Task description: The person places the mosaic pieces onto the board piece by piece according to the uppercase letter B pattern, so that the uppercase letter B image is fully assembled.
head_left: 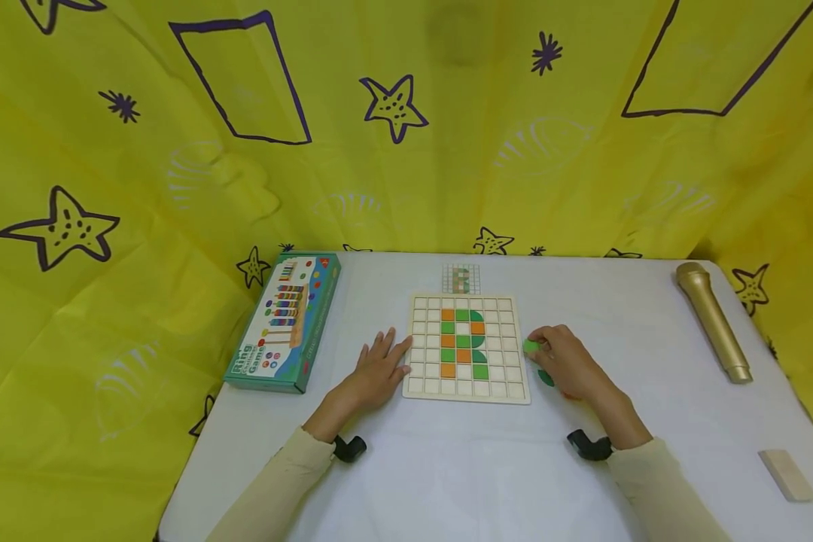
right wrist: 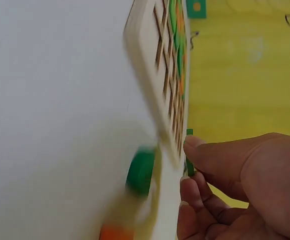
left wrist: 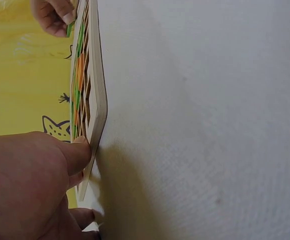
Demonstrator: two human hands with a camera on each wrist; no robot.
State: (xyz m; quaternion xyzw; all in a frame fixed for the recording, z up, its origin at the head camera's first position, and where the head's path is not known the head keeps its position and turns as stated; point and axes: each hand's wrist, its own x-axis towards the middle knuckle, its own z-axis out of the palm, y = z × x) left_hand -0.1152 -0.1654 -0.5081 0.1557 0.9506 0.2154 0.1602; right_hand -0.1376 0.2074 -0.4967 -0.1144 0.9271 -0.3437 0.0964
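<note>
A wooden grid board (head_left: pixel 423 388) lies mid-table, with orange, light green and dark green tiles (head_left: pixel 464 342) set in its middle cells. My left hand (head_left: pixel 377 373) rests at the board's left edge, fingers spread; in the left wrist view its thumb (left wrist: pixel 77 155) touches the rim. Just off the board's right edge, my right hand (head_left: pixel 572 365) pinches a light green tile (head_left: pixel 531 346) between thumb and fingertips. Under that hand lie a dark green curved tile (head_left: pixel 546 378) and an orange tile (right wrist: pixel 116 233), the latter mostly hidden in the head view.
A small printed pattern card (head_left: pixel 461 278) lies behind the board. To the left is a ring game box (head_left: pixel 278 324). A gold microphone (head_left: pixel 714 324) and a pale wooden block (head_left: pixel 787 475) lie at the right. Yellow patterned cloth (head_left: pixel 447 181) hangs behind the table.
</note>
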